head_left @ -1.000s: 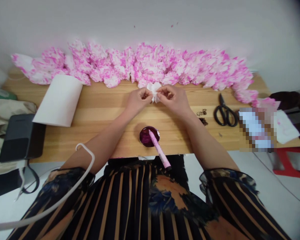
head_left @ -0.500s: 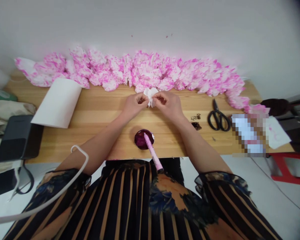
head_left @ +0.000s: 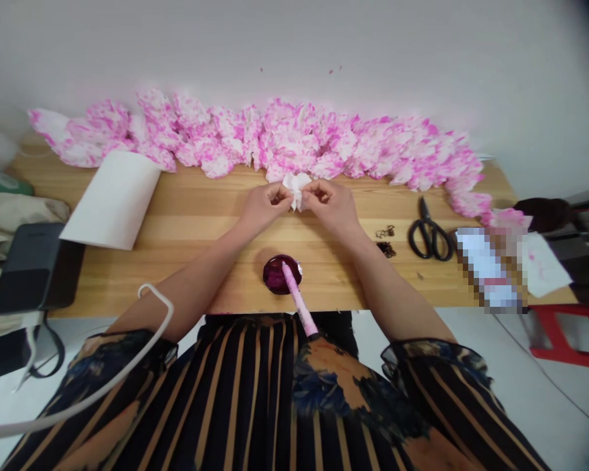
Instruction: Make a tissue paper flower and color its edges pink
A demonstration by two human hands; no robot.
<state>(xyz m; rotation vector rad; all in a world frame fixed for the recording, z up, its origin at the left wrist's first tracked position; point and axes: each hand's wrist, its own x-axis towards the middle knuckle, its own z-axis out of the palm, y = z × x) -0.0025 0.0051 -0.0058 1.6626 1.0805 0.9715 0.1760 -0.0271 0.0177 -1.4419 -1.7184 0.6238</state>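
Between my hands is a small white paper flower point(head_left: 298, 182), its layers ruffled at the top. My left hand point(head_left: 266, 205) pinches its left side with thumb and forefinger. On the other side, the thumb and forefinger of my right hand point(head_left: 332, 204) are closed on the same flower. Just behind it runs a long heap of pink-and-white paper flowers point(head_left: 294, 134) along the wall. Nearer to me a round dish point(head_left: 275, 278) holds dark purple liquid, and a pink brush-like stick point(head_left: 298, 299) leans across its rim.
Black-handled scissors point(head_left: 429, 237) and small dark wire bits point(head_left: 385, 248) lie to the right, near a blurred-out phone-like object point(head_left: 488, 268). At the left are a folded white sheet point(head_left: 112, 199) and a dark power bank point(head_left: 27, 268). A white cable point(head_left: 147, 340) crosses my left arm.
Both hands stay in nearly the same place, still pinching the white paper flower. The view has shifted very slightly; nothing else has visibly moved.
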